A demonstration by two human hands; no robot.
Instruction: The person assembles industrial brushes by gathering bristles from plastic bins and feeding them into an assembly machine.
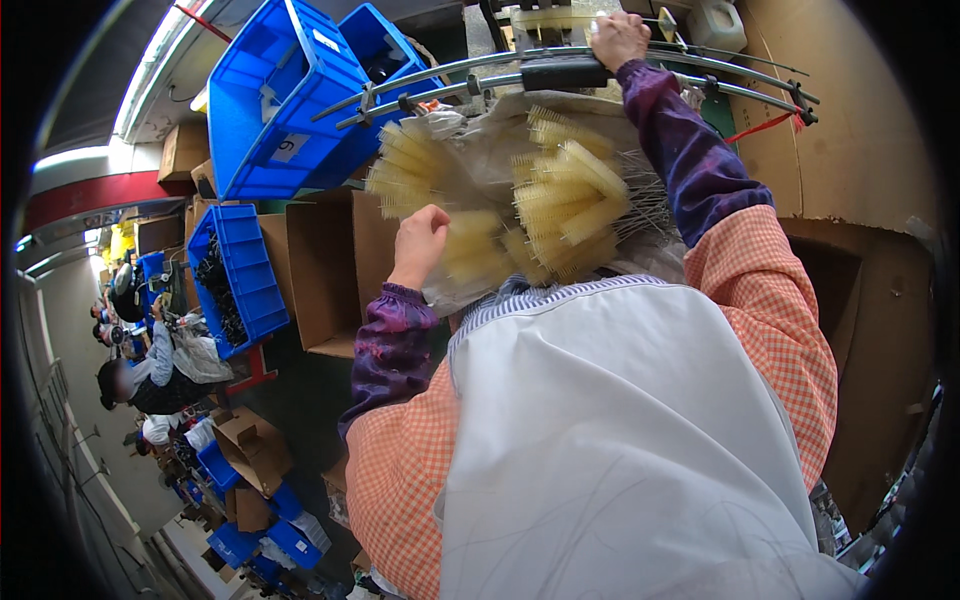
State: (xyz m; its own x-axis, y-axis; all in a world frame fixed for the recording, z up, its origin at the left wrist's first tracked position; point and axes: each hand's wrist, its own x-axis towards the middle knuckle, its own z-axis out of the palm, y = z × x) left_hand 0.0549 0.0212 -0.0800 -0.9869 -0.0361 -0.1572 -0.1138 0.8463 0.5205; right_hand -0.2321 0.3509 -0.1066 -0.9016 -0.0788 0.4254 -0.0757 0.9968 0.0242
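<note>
Several pale yellow bristle brushes with thin wire stems lie heaped on a crumpled sheet in front of me. Another bundle of yellow brushes rests at the left of the heap. My left hand is at the heap's left edge, fingers curled in beside the blurred brushes; what they hold, if anything, is hidden. Stretched far forward, my right hand is closed at the bench fixture, by the right end of a yellow brush lying crosswise. What is inside its fingers cannot be made out.
Curved metal rails with a black sleeve cross beyond the heap. Blue bins stand at the left, above an open cardboard box. Large cardboard borders the right. A co-worker is farther left.
</note>
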